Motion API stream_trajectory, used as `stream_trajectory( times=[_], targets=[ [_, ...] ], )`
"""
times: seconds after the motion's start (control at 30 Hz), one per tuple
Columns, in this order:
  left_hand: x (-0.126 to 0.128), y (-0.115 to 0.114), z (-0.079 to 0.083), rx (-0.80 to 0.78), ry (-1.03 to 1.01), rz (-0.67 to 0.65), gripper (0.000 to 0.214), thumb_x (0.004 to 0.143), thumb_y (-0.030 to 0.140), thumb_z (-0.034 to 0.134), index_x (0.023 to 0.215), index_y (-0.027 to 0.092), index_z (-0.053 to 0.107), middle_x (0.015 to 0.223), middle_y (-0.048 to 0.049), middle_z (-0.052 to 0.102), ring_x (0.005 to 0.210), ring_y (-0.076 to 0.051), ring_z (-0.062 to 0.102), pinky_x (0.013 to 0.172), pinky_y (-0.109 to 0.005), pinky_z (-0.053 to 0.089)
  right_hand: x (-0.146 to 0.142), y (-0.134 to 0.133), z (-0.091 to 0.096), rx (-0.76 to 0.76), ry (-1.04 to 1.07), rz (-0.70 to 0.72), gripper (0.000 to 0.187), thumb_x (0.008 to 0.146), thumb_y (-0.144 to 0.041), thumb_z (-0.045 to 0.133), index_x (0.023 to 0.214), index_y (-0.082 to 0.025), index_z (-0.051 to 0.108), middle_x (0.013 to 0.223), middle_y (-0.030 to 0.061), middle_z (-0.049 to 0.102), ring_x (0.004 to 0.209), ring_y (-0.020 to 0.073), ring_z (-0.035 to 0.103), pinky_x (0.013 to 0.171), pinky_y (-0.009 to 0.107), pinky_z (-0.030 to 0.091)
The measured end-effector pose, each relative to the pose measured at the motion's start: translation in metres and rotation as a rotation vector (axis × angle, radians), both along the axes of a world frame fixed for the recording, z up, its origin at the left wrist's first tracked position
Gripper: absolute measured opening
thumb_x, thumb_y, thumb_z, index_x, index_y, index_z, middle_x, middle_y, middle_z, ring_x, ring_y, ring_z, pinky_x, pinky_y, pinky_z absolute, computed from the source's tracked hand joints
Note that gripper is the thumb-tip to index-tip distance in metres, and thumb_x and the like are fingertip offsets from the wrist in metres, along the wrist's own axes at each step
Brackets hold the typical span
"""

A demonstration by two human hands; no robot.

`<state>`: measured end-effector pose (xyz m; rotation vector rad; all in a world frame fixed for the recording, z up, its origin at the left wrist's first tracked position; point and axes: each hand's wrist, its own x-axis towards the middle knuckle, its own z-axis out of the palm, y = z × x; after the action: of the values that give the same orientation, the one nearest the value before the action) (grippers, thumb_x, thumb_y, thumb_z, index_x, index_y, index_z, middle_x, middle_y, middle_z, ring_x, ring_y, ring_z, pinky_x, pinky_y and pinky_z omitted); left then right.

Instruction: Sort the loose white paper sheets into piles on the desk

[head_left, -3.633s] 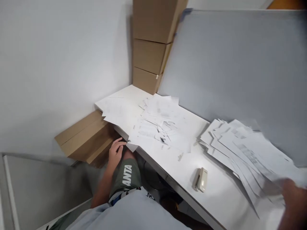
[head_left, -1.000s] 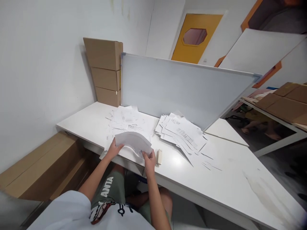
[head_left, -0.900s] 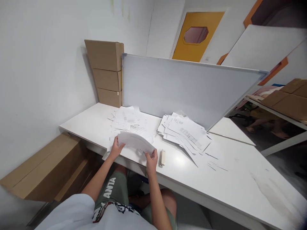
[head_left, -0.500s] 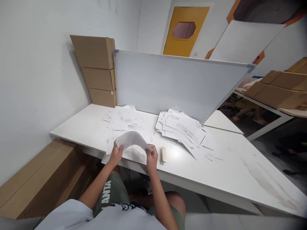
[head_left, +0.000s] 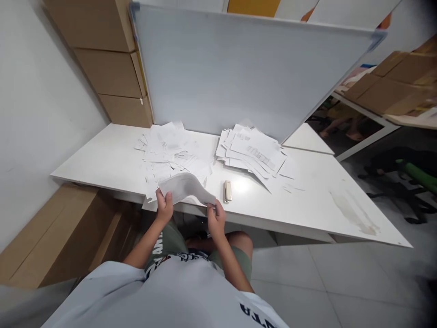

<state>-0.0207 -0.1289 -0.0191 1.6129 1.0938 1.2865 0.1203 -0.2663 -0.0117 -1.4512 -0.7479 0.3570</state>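
Both my hands grip a bent sheaf of paper sheets (head_left: 182,186) at the table's front edge. My left hand (head_left: 164,207) pinches its left end, thumb on top. My right hand (head_left: 216,219) is closed on the right end. The paper arches up between them; how many sheets it has, I cannot tell. A cream stapler (head_left: 227,192) lies on the table just to the right, beyond my right hand and apart from it. Behind the held sheets spreads a loose heap of printed papers (head_left: 165,143). Another, thicker paper pile (head_left: 254,152) lies fanned out farther right.
A whiteboard (head_left: 239,68) stands upright along the back of the white table (head_left: 307,200). Stacked cardboard boxes (head_left: 109,73) rise at the back left, and more boxes (head_left: 48,228) sit on the floor at left. At far right is another table with boxes (head_left: 392,86).
The view has tilted down, so the table and papers sit higher in the picture. Both hands keep hold of the bent sheets, which look slightly flatter now.
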Motion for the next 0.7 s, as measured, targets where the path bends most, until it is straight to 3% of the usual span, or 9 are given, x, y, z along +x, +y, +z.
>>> stream_trajectory(
  times=[0.1, 0.23, 0.33, 0.47, 0.63, 0.7],
  targets=[
    [0.007, -0.025, -0.008, -0.025, 0.006, -0.080, 0.062, 0.092, 0.058, 0.041, 0.139, 0.020, 0.026, 0.139, -0.0184, 0.048, 0.131, -0.026, 0.049, 0.110, -0.041, 0.039, 0.016, -0.043, -0.007, -0.075, 0.176, -0.085, 0.026, 0.080, -0.042, 0.061, 0.093, -0.021, 0.065, 0.089, 0.0038, 0.069, 0.085, 0.0210, 0.061, 0.080, 0.034, 0.047],
    [0.013, -0.058, -0.027, -0.144, 0.169, -0.426, 0.070, 0.093, 0.047, 0.047, 0.149, 0.021, 0.014, 0.142, -0.0178, 0.049, 0.131, -0.026, 0.050, 0.109, -0.042, 0.041, 0.041, -0.089, -0.028, -0.162, 0.544, -0.157, 0.049, 0.062, -0.042, 0.073, 0.104, -0.021, 0.061, 0.090, 0.0052, 0.073, 0.080, 0.0231, 0.065, 0.072, 0.036, 0.051],
    [0.019, -0.075, -0.035, -0.180, 0.286, -0.544, 0.063, 0.095, 0.040, 0.044, 0.150, 0.020, 0.020, 0.145, -0.0165, 0.047, 0.131, -0.025, 0.050, 0.109, -0.041, 0.040, 0.051, -0.108, -0.038, -0.195, 0.604, -0.212, 0.053, 0.057, -0.041, 0.075, 0.104, -0.019, 0.062, 0.088, 0.0060, 0.073, 0.079, 0.0231, 0.066, 0.071, 0.036, 0.051],
    [0.033, -0.078, -0.027, -0.189, 0.379, -0.596, 0.054, 0.094, 0.036, 0.045, 0.144, 0.019, 0.035, 0.133, -0.0136, 0.057, 0.120, -0.025, 0.057, 0.103, -0.040, 0.045, 0.061, -0.123, -0.038, -0.176, 0.592, -0.264, 0.053, 0.059, -0.040, 0.075, 0.106, -0.019, 0.063, 0.093, 0.0075, 0.074, 0.083, 0.0228, 0.068, 0.072, 0.035, 0.052],
    [0.051, -0.064, -0.008, -0.142, 0.472, -0.771, 0.061, 0.093, 0.035, 0.047, 0.149, 0.019, 0.030, 0.109, -0.0085, 0.067, 0.094, -0.020, 0.064, 0.088, -0.033, 0.051, 0.085, -0.130, -0.035, -0.149, 0.582, -0.346, 0.055, 0.058, -0.037, 0.075, 0.108, -0.019, 0.062, 0.094, 0.0072, 0.073, 0.082, 0.0218, 0.067, 0.073, 0.036, 0.052],
    [0.055, -0.058, -0.003, -0.043, 0.556, -0.732, 0.059, 0.093, 0.036, 0.047, 0.148, 0.020, 0.033, 0.099, -0.0057, 0.069, 0.083, -0.019, 0.065, 0.082, -0.031, 0.051, 0.096, -0.129, -0.033, -0.133, 0.563, -0.372, 0.054, 0.057, -0.036, 0.075, 0.107, -0.018, 0.062, 0.097, 0.0077, 0.073, 0.085, 0.0219, 0.066, 0.075, 0.036, 0.052]
  ],
)
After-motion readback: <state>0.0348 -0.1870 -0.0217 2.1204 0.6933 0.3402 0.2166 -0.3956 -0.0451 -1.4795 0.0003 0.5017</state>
